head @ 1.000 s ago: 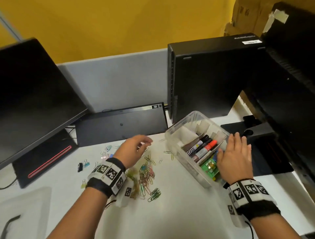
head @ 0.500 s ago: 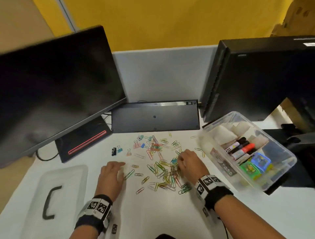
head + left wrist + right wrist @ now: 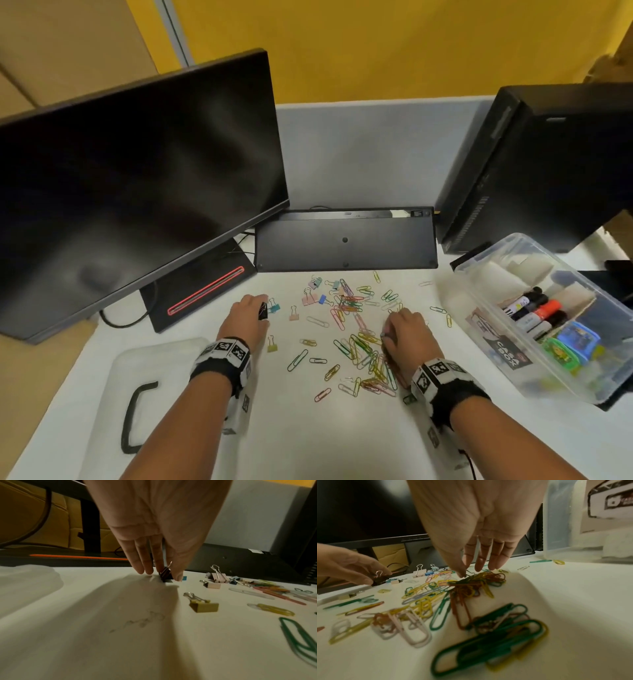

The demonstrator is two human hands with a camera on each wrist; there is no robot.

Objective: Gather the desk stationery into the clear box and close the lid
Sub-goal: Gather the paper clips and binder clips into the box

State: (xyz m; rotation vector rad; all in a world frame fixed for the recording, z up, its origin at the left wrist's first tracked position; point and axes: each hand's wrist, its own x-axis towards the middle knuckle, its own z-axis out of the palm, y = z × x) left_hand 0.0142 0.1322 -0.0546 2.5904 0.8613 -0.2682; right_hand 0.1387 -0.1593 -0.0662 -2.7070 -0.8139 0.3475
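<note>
- We see a white table (image 3: 308, 438) carrying everything; a dark monitor (image 3: 137, 178) stands at its back left, a black computer tower (image 3: 548, 164) at back right, and a black keyboard (image 3: 346, 240) lies upside down between them.
- A clear box (image 3: 582, 373) sits open at the right edge of the table, with markers (image 3: 534, 310) and small coloured items inside.
- Its lid (image 3: 102, 394), with a black handle, lies flat at the near left, well apart from the box.
- A scatter of coloured paper clips (image 3: 359, 346) covers the table's middle; small binder clips (image 3: 313, 296) lie toward the keyboard, a yellow one (image 3: 204, 605) nearer us.
- Left hand (image 3: 245, 317): fingers pointing down, thumb and fingers pinching a black binder clip (image 3: 165, 574) that stands on the table, just beside a teal one (image 3: 274, 308).
- Right hand (image 3: 406, 334): fingers extended downward into the paper-clip heap, tips (image 3: 462, 573) touching the clips; the wrist view is blurred, so we cannot tell whether any clip is actually gripped.
</note>
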